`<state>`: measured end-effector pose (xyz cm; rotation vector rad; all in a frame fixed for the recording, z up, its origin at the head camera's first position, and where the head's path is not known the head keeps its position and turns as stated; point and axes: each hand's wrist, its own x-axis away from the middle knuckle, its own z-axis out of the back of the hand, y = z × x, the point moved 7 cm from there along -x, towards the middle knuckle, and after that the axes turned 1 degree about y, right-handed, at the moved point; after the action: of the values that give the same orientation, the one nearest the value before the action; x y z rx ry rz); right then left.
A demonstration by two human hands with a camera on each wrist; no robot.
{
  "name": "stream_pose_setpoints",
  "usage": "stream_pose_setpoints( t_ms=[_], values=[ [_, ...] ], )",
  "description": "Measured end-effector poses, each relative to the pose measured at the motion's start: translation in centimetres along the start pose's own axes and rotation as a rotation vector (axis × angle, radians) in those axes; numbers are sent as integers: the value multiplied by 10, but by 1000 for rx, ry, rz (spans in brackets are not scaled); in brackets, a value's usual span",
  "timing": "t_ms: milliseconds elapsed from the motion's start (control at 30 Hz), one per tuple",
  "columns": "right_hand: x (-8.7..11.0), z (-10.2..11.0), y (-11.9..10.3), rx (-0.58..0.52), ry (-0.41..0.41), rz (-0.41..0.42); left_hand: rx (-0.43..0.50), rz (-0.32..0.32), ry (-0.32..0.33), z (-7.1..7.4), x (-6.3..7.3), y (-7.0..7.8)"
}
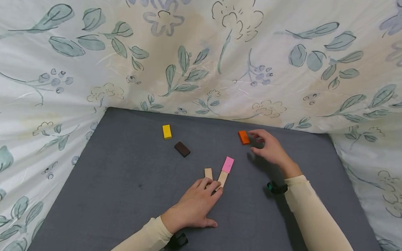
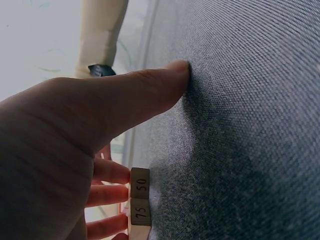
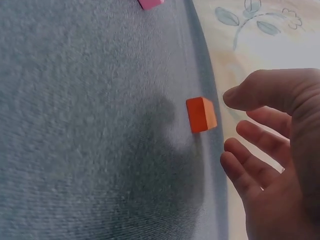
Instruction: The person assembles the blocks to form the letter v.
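My left hand (image 1: 195, 204) rests its fingertips on plain wooden blocks at the middle of the cloth, its thumb spread out on the fabric. In the left wrist view, the ends of two blocks under those fingers read 50 (image 2: 140, 183) and 75 (image 2: 140, 212). One wooden block (image 1: 208, 173) pokes out past the fingers. Another wooden block (image 1: 222, 177) lies end to end with a pink block (image 1: 227, 165). Beside an orange block (image 1: 244, 137), my right hand (image 1: 269, 147) hovers with loosely bent fingers, holding nothing. A gap separates it from the orange block (image 3: 201, 115).
A yellow block (image 1: 167, 132) lies toward the back left. Nearer the centre is a dark brown block (image 1: 182, 149). Grey cloth (image 1: 123, 197) covers the table, and a floral curtain (image 1: 197, 58) hangs along its back edge and sides.
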<state>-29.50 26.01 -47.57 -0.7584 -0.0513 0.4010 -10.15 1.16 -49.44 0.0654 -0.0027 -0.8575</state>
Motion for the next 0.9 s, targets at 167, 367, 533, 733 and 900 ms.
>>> stream_pose_setpoints(
  t_ms=[167, 367, 533, 733, 900],
  values=[
    [-5, 0, 7, -4, -10, -14, 3, 1, -7, -1, 0, -1],
    [-9, 0, 11, -10, -30, -42, -5, 6, -10, -1, -1, -1],
    [-14, -1, 16, -28, -50, -62, -7, 6, -9, 0, 0, -1],
    [-23, -3, 23, -38, -83, -74, -4, 3, -2, -1, 1, -1],
    [-26, -3, 27, -31, -117, -79, -7, 1, -3, 0, 1, 0]
  ],
)
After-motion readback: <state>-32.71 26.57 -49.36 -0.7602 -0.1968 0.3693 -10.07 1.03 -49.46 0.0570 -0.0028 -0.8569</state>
